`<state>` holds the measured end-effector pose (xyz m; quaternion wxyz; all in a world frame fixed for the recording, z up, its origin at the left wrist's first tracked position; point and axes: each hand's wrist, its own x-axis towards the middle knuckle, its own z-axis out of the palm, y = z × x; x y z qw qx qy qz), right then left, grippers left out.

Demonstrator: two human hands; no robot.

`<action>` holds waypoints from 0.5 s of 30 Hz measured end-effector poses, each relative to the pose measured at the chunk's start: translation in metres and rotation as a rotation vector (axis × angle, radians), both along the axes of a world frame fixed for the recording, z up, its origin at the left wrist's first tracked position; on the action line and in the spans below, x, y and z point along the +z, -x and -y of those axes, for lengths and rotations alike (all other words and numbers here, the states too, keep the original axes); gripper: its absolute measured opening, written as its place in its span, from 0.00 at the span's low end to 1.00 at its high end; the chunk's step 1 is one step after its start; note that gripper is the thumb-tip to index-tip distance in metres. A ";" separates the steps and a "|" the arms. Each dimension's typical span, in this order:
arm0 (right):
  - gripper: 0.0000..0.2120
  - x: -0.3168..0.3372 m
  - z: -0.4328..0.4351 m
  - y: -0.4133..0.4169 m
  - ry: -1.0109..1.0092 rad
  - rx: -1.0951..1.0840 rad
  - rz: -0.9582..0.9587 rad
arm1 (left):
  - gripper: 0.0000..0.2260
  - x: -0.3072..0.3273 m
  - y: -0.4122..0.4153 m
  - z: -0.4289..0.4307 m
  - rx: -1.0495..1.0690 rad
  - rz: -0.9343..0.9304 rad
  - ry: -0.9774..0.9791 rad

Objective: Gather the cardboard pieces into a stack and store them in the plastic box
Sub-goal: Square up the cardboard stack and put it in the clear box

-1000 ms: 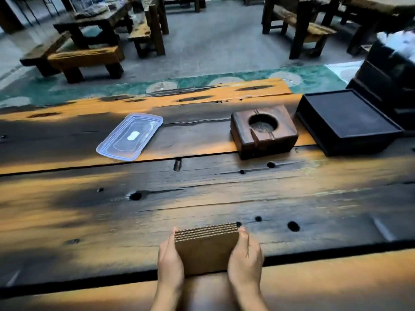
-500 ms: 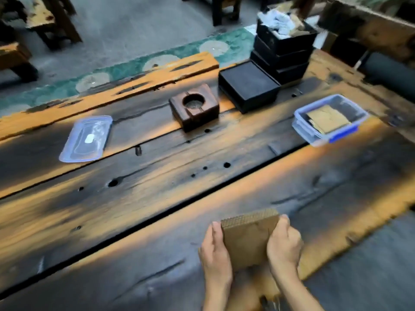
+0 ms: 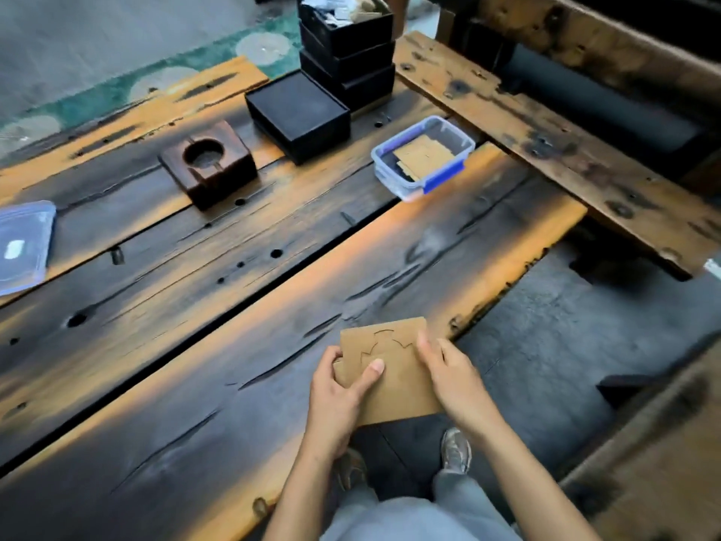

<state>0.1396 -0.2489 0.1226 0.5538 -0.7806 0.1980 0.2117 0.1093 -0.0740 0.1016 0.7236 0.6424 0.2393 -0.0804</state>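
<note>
A stack of brown cardboard pieces (image 3: 394, 380) is held flat between both hands over the table's near edge; a cut-out outline shows on its top face. My left hand (image 3: 340, 388) grips its left side, thumb pressed on top. My right hand (image 3: 452, 378) holds the right side. The clear plastic box (image 3: 423, 156) with a blue clip stands far to the upper right on the table, open, with cardboard pieces (image 3: 423, 156) lying inside. Its clear lid (image 3: 23, 246) lies at the far left edge of view.
A wooden block with a round hollow (image 3: 208, 164) sits mid-table. A flat black box (image 3: 298, 113) and stacked black trays (image 3: 347, 48) stand behind the plastic box. A wooden bench plank (image 3: 546, 134) runs along the right. Floor and my shoes show below.
The view swung right and down, bringing the plastic box into sight. The stack went from standing on edge between my palms to lying flat, with my left thumb on top.
</note>
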 end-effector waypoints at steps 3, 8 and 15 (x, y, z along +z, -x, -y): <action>0.12 -0.003 0.042 0.002 -0.097 0.007 0.061 | 0.16 0.003 -0.008 0.037 -0.015 -0.039 0.032; 0.08 0.001 0.115 -0.010 -0.151 -0.025 0.101 | 0.19 0.012 -0.021 0.114 -0.013 -0.049 0.034; 0.10 0.003 0.216 -0.036 -0.208 0.007 0.090 | 0.19 0.023 -0.035 0.217 0.027 -0.053 0.030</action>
